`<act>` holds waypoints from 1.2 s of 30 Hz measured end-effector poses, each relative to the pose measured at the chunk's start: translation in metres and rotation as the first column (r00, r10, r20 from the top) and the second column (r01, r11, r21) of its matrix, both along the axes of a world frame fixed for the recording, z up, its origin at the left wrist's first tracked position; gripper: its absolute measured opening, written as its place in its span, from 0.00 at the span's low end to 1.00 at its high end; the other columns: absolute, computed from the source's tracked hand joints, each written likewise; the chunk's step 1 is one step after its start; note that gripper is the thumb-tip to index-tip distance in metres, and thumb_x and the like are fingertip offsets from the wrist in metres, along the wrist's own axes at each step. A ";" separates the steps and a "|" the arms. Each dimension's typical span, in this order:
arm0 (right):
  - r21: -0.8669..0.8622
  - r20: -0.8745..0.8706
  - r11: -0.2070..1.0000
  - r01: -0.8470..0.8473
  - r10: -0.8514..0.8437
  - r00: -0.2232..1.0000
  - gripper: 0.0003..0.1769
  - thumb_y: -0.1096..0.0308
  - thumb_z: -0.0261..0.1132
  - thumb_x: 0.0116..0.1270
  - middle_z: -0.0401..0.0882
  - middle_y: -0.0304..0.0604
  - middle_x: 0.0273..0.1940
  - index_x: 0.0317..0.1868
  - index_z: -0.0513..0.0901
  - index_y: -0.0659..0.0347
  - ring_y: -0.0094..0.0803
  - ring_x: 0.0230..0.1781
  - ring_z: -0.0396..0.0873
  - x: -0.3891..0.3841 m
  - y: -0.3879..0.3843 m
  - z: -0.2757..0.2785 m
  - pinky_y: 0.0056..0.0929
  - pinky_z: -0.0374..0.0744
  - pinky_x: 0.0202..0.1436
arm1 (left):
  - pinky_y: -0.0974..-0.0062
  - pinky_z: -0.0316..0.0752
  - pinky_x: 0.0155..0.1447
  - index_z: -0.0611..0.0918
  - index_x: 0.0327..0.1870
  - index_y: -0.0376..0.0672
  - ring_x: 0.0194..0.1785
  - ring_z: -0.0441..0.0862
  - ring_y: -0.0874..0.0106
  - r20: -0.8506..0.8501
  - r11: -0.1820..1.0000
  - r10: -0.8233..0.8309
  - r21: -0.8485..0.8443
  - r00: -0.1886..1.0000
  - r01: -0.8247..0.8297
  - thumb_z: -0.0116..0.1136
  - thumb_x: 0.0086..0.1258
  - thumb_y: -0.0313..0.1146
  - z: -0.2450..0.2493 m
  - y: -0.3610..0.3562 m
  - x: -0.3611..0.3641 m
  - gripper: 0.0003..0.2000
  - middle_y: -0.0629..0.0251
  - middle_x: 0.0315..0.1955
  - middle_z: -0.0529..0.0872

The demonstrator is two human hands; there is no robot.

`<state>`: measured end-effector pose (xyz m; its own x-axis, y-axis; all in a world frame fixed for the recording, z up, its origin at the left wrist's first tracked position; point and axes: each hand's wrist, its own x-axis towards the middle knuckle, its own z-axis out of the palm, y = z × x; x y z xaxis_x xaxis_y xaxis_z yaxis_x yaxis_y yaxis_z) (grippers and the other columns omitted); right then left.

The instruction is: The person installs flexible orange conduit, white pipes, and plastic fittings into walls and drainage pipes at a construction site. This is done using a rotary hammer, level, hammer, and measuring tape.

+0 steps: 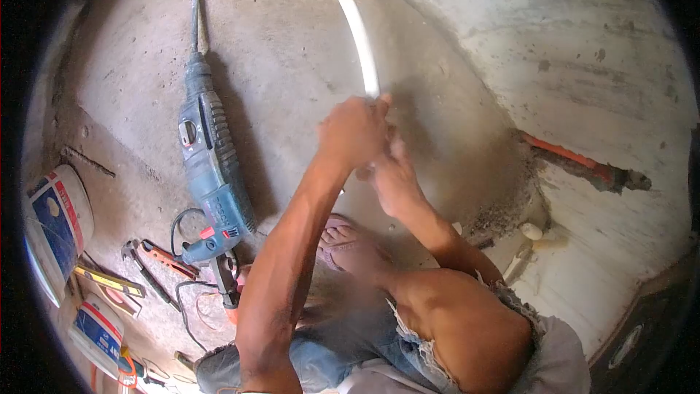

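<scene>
A white pipe (pixel 355 22) curves down from the top of the view into my hands. My left hand (pixel 354 131) is closed around its lower end, with the knuckles facing up. Close against it, slightly lower and to the right, is my right hand (pixel 394 175), its fingers curled. My left hand partly covers those fingers, and what they hold is hidden. Left of my hands, a blue hammer drill (pixel 211 146) with a long chisel bit lies on the concrete floor (pixel 292 44).
An adjustable wrench (pixel 149 273) and orange-handled tool (pixel 168 259) lie near the drill's handle. Two paint buckets (pixel 62 222) (pixel 98 332) and a yellow level (pixel 109 281) stand or lie at left. Orange conduit (pixel 565 152) sits in a wall groove at right, above rubble (pixel 503 215).
</scene>
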<state>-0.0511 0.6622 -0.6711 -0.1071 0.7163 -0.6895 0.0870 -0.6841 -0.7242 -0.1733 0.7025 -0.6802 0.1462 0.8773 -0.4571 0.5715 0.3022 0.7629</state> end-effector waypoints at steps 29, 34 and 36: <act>0.030 0.983 0.575 -0.817 0.132 0.129 0.30 0.73 0.62 0.60 0.80 0.60 0.50 0.65 0.70 0.56 0.54 0.53 0.79 0.126 0.231 0.003 0.47 0.76 0.56 | 0.57 0.71 0.55 0.75 0.61 0.40 0.54 0.78 0.52 -0.299 0.959 0.151 -0.189 0.942 -0.213 0.60 0.64 0.31 0.150 -0.252 -0.132 0.23 0.50 0.52 0.79; -0.028 0.997 0.640 -0.768 0.076 0.027 0.29 0.67 0.66 0.62 0.80 0.62 0.48 0.63 0.71 0.59 0.54 0.50 0.80 0.114 0.208 -0.014 0.49 0.77 0.54 | 0.58 0.71 0.53 0.76 0.59 0.41 0.52 0.79 0.55 -0.348 0.941 0.155 -0.233 0.924 -0.246 0.62 0.63 0.32 0.148 -0.282 -0.140 0.22 0.55 0.47 0.80; 0.129 0.986 0.579 -0.805 0.009 0.164 0.29 0.64 0.68 0.61 0.81 0.60 0.47 0.63 0.72 0.60 0.53 0.48 0.81 0.124 0.211 -0.034 0.49 0.77 0.53 | 0.58 0.71 0.52 0.75 0.59 0.40 0.51 0.79 0.54 -0.362 0.942 0.195 -0.191 0.911 -0.277 0.62 0.63 0.31 0.142 -0.285 -0.136 0.22 0.54 0.48 0.80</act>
<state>0.0731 0.8733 -0.7050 -0.2012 0.9759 -0.0841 0.9778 0.1950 -0.0764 -0.3090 0.4173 -0.5385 -0.2491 0.7291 -0.6374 0.6690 0.6054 0.4311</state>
